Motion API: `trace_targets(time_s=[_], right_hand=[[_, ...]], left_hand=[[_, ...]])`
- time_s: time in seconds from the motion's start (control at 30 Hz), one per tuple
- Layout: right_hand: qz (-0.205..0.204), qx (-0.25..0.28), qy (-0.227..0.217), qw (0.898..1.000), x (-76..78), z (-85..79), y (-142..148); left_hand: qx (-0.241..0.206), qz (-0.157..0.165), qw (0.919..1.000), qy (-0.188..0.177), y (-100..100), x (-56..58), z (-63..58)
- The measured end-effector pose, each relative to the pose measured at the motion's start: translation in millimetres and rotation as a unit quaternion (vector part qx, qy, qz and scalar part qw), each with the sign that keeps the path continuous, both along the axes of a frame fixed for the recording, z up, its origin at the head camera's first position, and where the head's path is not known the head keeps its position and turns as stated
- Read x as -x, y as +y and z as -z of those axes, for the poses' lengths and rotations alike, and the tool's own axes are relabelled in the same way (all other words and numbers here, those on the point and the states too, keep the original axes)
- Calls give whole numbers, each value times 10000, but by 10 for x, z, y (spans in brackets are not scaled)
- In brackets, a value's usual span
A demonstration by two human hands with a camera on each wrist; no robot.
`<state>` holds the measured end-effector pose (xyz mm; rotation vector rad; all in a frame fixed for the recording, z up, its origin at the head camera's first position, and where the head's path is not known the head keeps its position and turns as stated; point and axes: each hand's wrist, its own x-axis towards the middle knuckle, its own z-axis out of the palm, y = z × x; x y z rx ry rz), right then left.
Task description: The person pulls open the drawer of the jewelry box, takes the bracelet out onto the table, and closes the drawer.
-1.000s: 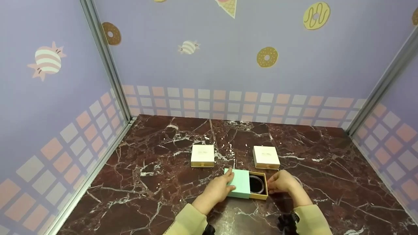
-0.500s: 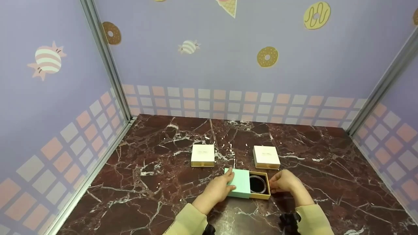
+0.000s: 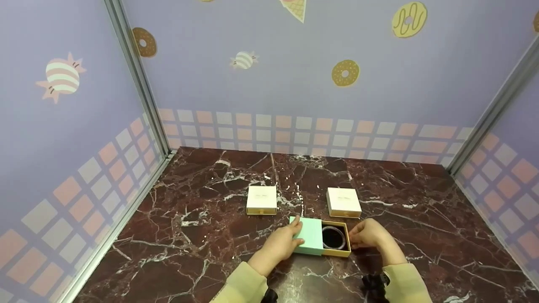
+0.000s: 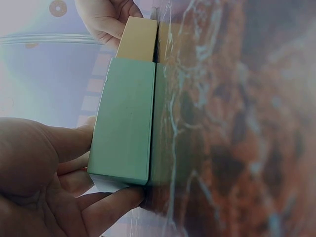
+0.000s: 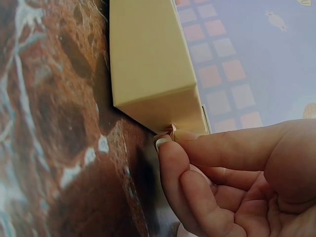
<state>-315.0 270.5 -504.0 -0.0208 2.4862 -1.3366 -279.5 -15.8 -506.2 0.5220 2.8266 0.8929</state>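
Note:
A mint-green box sleeve lies on the table, its yellow drawer slid partway out to the right. Inside the drawer, on a black lining, sits a pale, translucent bangle. My left hand holds the sleeve at its left end, thumb on top and fingers along the end and far side. At the drawer's right end, my right hand pinches a small ribbon tab between thumb and index finger. The left wrist view shows the sleeve's green side with the drawer beyond it.
Behind the green box stand two cream-white boxes, one to the left and one to the right, each with a gold front edge. The dark red marbled table is bounded by printed panels at the back and sides.
My right hand has moved slightly right, drawing the drawer farther out of the sleeve. More of the bangle shows. The left hand and the sleeve have stayed in place.

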Motion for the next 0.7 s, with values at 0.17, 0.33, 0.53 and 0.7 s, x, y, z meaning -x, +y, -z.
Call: trace_targets(time_s=[0.17,0.33,0.53,0.7], right_hand=[[-14,21,-24,10000,-7,-13,13],[-65,27,-71,10000,-15,-28,19],[-88,27,-74,9999,-19,-36,28],[-28,76,-57,10000,-27,-48,30]], left_hand=[[2,20,10000,34,-4,2,6],[17,30,10000,0,0,5,15],[86,33,10000,0,4,5,14],[65,24,10000,1,2,4,10]])
